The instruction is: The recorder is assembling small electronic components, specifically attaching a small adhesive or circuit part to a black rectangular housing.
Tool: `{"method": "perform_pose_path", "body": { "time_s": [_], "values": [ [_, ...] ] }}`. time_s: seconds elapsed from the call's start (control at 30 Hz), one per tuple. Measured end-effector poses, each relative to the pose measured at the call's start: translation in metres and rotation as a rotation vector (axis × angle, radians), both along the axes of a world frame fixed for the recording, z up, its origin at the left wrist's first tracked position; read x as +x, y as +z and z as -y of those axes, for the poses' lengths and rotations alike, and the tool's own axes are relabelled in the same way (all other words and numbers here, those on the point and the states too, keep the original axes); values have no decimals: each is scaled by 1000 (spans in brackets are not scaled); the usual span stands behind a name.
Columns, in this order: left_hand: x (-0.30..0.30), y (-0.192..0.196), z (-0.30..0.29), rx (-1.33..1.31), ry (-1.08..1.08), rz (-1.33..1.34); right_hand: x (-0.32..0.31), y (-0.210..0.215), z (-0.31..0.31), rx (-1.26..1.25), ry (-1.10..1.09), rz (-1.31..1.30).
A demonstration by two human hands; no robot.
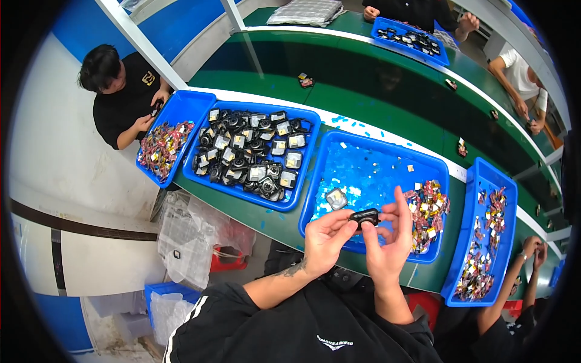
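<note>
Both hands meet above the near rim of a blue tray (387,158), seen from the head camera. The left hand (324,241) pinches a small black oval part (365,216) between thumb and forefinger, its other fingers curled loosely under. The right hand (390,239) closes on the same part from the other side, thumb and forefinger at its end, the remaining fingers raised and spread. The part sits level between the two grips, just above the tray's front edge.

Inside that tray, a square silver-faced component (336,198) lies alone just beyond the left thumb, and a heap of small red-and-gold pieces (428,209) fills the right-hand corner. To the left, a second tray (254,154) is packed with black housings and silver squares; beyond it a third tray (163,145) holds more red-and-gold pieces. A narrower tray (487,242) of the same pieces stands to the right. All rest on a green workbench (375,91).

A seated person in black (121,91) works at the far left; other people's hands show at the top and lower right.

Judging from the grip, the work would go best with the part kept low over the tray, fingertips clear of its open face, so anything dropped lands inside.
</note>
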State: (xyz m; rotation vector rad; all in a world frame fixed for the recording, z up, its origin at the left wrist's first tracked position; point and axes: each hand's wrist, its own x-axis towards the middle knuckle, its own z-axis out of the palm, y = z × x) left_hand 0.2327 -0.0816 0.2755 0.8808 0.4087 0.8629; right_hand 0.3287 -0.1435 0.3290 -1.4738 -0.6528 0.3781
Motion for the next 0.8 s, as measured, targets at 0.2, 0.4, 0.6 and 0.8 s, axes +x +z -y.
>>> {"method": "perform_pose_path", "body": {
  "time_s": [0.2, 0.4, 0.6, 0.8],
  "values": [
    [-4, 3, 3, 4, -16, -76, 18, -16, 10, 11, 252, -151],
    [-4, 7, -1, 119, 36, -144, 17, -20, 7, 103, 249, -213],
    [-9, 10, -23, -193, -102, -174, 26, -17, 0, -17, 445, -345],
    [-13, 20, -43, -546, -359, -69, 34, -6, 8, -111, 481, 652]
  ]
}}
